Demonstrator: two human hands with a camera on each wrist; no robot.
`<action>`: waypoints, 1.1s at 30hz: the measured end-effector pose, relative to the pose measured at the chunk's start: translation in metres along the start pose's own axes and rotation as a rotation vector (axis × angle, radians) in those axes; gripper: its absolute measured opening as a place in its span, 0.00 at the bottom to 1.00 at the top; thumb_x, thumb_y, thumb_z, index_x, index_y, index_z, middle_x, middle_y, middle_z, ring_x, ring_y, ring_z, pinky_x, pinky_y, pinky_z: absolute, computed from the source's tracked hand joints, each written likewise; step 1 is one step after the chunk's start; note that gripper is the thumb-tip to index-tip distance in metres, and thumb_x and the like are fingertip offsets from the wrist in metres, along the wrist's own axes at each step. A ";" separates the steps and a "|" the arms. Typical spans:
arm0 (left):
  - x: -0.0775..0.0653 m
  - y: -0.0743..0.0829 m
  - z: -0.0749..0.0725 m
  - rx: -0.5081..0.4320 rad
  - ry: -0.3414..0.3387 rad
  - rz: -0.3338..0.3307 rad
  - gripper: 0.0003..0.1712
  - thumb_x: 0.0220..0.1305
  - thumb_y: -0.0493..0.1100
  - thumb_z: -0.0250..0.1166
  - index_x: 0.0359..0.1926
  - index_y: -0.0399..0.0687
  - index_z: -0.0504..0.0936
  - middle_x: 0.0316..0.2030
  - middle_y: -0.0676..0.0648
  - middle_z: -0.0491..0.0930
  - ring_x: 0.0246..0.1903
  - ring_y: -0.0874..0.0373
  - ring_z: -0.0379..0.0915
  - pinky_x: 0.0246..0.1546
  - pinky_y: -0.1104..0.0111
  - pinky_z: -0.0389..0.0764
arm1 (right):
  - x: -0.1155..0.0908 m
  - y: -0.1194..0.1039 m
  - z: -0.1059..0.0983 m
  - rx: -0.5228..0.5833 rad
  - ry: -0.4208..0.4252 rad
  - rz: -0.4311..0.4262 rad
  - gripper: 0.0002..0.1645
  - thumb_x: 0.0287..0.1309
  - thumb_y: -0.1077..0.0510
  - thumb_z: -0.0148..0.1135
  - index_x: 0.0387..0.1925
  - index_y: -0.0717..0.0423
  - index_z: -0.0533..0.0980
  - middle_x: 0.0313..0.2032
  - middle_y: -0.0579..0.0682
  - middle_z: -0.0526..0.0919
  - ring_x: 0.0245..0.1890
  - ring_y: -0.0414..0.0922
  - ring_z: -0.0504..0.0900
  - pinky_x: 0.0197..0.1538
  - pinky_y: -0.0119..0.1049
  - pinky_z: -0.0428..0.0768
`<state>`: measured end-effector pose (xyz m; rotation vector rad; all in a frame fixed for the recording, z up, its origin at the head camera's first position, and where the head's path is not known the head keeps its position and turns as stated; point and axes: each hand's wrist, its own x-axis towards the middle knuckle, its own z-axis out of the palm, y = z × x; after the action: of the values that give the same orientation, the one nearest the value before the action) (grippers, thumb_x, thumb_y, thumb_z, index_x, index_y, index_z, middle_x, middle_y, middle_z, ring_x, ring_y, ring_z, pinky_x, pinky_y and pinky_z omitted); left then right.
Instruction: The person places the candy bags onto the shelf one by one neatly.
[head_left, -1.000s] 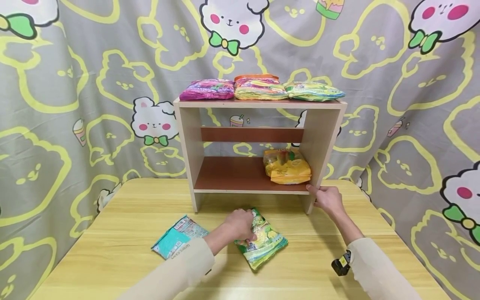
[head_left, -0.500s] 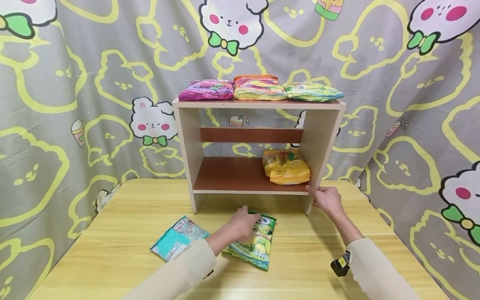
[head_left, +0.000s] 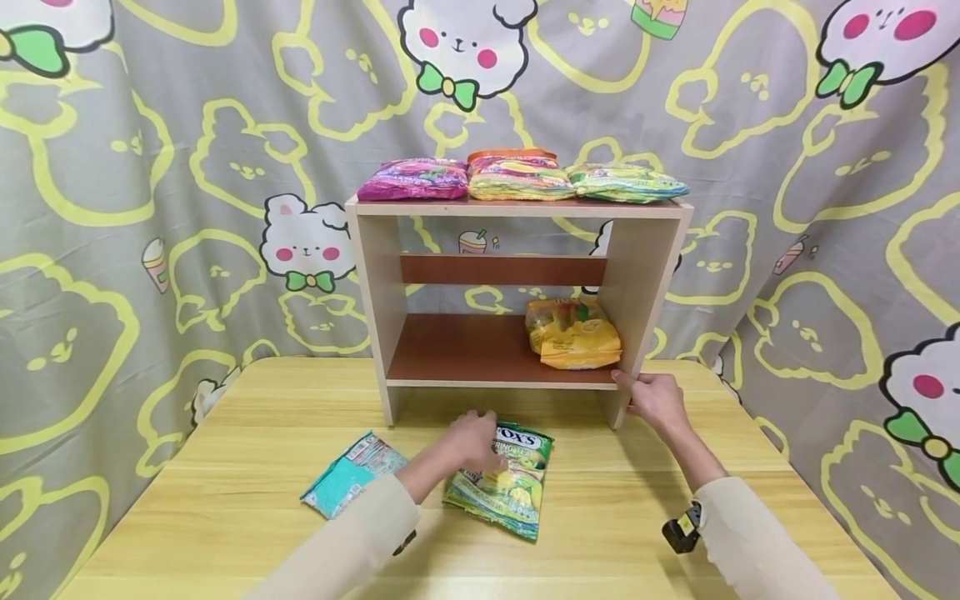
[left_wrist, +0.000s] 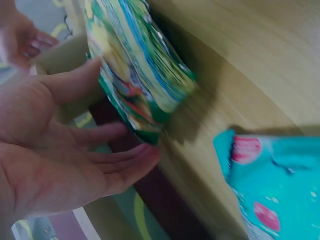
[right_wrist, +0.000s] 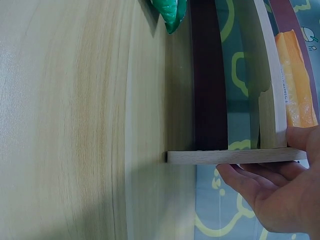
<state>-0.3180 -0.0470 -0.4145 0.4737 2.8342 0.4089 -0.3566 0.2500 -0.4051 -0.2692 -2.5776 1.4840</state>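
A green candy bag (head_left: 517, 479) with "FOX'S" on it lies flat on the table below the shelf. My left hand (head_left: 468, 442) is over its left edge; in the left wrist view the fingers of that hand (left_wrist: 75, 145) are spread and relaxed beside the bag (left_wrist: 142, 65), and whether they touch it I cannot tell. With my right hand (head_left: 654, 398) I grip the right side panel of the small wooden shelf (head_left: 498, 384), thumb inside and fingers outside, as the right wrist view shows of the hand (right_wrist: 280, 185). A teal packet (head_left: 352, 475) lies left of the green bag.
On the shelf's top sit a purple candy bag (head_left: 414, 179), an orange and yellow bag (head_left: 517, 175) and a green and yellow bag (head_left: 628, 182). A yellow bag (head_left: 577, 337) stands at the right end of the middle board. A patterned curtain (head_left: 187, 333) hangs behind the table.
The green bag has turned on the table and shifted slightly left, its lettering now uncovered. My left hand has loosened from it and drawn left. My right hand keeps its place.
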 end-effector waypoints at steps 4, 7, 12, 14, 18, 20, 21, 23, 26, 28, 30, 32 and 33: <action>0.001 -0.010 0.000 -0.038 -0.004 -0.034 0.51 0.55 0.63 0.66 0.63 0.25 0.64 0.62 0.29 0.66 0.61 0.37 0.63 0.62 0.52 0.66 | 0.000 0.001 0.000 -0.007 0.011 0.000 0.34 0.58 0.39 0.60 0.49 0.65 0.80 0.49 0.67 0.79 0.34 0.52 0.86 0.43 0.44 0.83; 0.000 -0.014 0.001 -0.013 -0.043 -0.039 0.41 0.55 0.66 0.64 0.50 0.30 0.77 0.58 0.33 0.71 0.56 0.41 0.70 0.58 0.55 0.71 | 0.000 0.001 0.000 -0.005 0.006 -0.002 0.34 0.59 0.39 0.60 0.50 0.66 0.79 0.50 0.68 0.78 0.34 0.52 0.86 0.42 0.44 0.83; 0.000 -0.018 0.003 0.091 -0.117 -0.023 0.39 0.55 0.70 0.60 0.53 0.42 0.79 0.53 0.42 0.77 0.54 0.48 0.72 0.55 0.59 0.74 | 0.001 0.001 0.000 0.015 0.003 -0.006 0.34 0.59 0.40 0.60 0.51 0.67 0.78 0.50 0.69 0.78 0.35 0.53 0.86 0.41 0.44 0.83; 0.001 -0.019 0.003 0.105 -0.126 -0.025 0.41 0.55 0.71 0.60 0.56 0.42 0.78 0.54 0.43 0.77 0.55 0.49 0.72 0.55 0.60 0.74 | 0.001 0.002 0.000 0.017 0.004 -0.007 0.34 0.59 0.40 0.60 0.51 0.67 0.78 0.49 0.69 0.78 0.35 0.53 0.86 0.42 0.45 0.83; 0.004 -0.020 0.005 0.007 -0.119 -0.082 0.52 0.52 0.69 0.64 0.62 0.31 0.68 0.59 0.34 0.71 0.47 0.46 0.77 0.48 0.59 0.78 | 0.001 0.001 -0.001 0.010 0.001 -0.004 0.34 0.59 0.40 0.60 0.51 0.66 0.78 0.50 0.69 0.78 0.35 0.53 0.86 0.43 0.46 0.82; 0.004 -0.019 0.005 -0.055 -0.109 -0.106 0.60 0.51 0.68 0.66 0.67 0.26 0.57 0.60 0.30 0.68 0.48 0.44 0.77 0.50 0.58 0.78 | 0.000 0.001 -0.001 0.009 0.000 -0.003 0.34 0.59 0.40 0.60 0.51 0.66 0.78 0.50 0.69 0.78 0.35 0.53 0.86 0.44 0.46 0.82; 0.004 -0.018 0.005 -0.090 -0.102 -0.112 0.63 0.50 0.67 0.67 0.69 0.25 0.50 0.61 0.29 0.67 0.49 0.43 0.76 0.51 0.57 0.77 | 0.000 0.000 -0.001 0.011 0.000 -0.002 0.34 0.59 0.40 0.60 0.51 0.66 0.78 0.51 0.69 0.78 0.35 0.52 0.86 0.45 0.46 0.82; 0.003 -0.016 0.005 -0.139 -0.083 -0.102 0.66 0.51 0.65 0.68 0.70 0.24 0.43 0.60 0.29 0.67 0.56 0.42 0.71 0.56 0.56 0.74 | 0.000 0.000 -0.001 0.012 0.001 -0.002 0.34 0.59 0.40 0.60 0.51 0.66 0.78 0.50 0.69 0.78 0.35 0.52 0.86 0.45 0.46 0.82; 0.003 -0.012 0.004 -0.201 -0.055 -0.072 0.66 0.54 0.60 0.69 0.70 0.24 0.38 0.57 0.31 0.72 0.59 0.43 0.68 0.58 0.55 0.71 | 0.000 0.001 -0.001 0.014 0.004 -0.001 0.34 0.58 0.40 0.61 0.50 0.66 0.79 0.50 0.68 0.78 0.35 0.52 0.86 0.45 0.46 0.82; 0.004 -0.009 0.003 -0.231 -0.037 -0.052 0.65 0.55 0.57 0.70 0.70 0.25 0.36 0.53 0.33 0.76 0.55 0.46 0.72 0.54 0.57 0.74 | 0.000 0.001 -0.001 0.018 0.004 0.000 0.33 0.58 0.40 0.61 0.50 0.66 0.79 0.50 0.68 0.78 0.35 0.52 0.86 0.44 0.46 0.82; 0.004 -0.007 0.001 -0.260 -0.025 -0.040 0.64 0.55 0.53 0.71 0.70 0.25 0.35 0.47 0.38 0.80 0.45 0.50 0.76 0.46 0.60 0.77 | 0.000 0.001 -0.001 0.024 0.003 -0.002 0.33 0.58 0.40 0.61 0.50 0.66 0.79 0.50 0.68 0.78 0.35 0.52 0.86 0.43 0.45 0.83; 0.005 -0.005 0.000 -0.280 -0.017 -0.028 0.64 0.55 0.50 0.72 0.70 0.26 0.35 0.38 0.42 0.82 0.35 0.53 0.77 0.37 0.61 0.77 | 0.001 0.001 -0.001 0.028 0.004 -0.003 0.33 0.58 0.41 0.61 0.50 0.66 0.79 0.50 0.68 0.79 0.35 0.52 0.86 0.43 0.45 0.83; 0.005 -0.005 -0.001 -0.281 -0.006 -0.020 0.63 0.54 0.50 0.72 0.71 0.27 0.36 0.35 0.44 0.82 0.31 0.55 0.76 0.35 0.62 0.77 | 0.001 0.001 -0.001 0.030 0.004 -0.004 0.33 0.58 0.41 0.61 0.50 0.66 0.79 0.50 0.68 0.78 0.35 0.52 0.86 0.42 0.45 0.83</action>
<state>-0.3248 -0.0498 -0.4159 0.3870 2.7119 0.7855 -0.3569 0.2516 -0.4055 -0.2634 -2.5489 1.5178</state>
